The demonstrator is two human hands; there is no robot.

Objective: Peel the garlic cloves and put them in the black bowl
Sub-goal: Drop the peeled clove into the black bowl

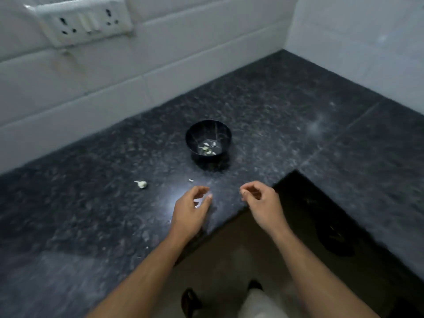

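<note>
Both forearms reach in from the bottom edge. Left hand (191,208) over the table (68,226): fingers curled round a pale scrap, identity unclear. Right hand (259,198): fingers loosely curled; contents cannot be told. Black bowl (208,138) beyond holds garlic cloves (207,149). One garlic piece (141,184) lies left.

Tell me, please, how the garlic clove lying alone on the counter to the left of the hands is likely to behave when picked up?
The garlic clove looks small and lumpy, so it is probably light and easy to pinch. Its papery tail suggests loose skin that may slip or tear off. On the polished granite counter it would likely skid or wobble if nudged rather than roll straight.
</note>
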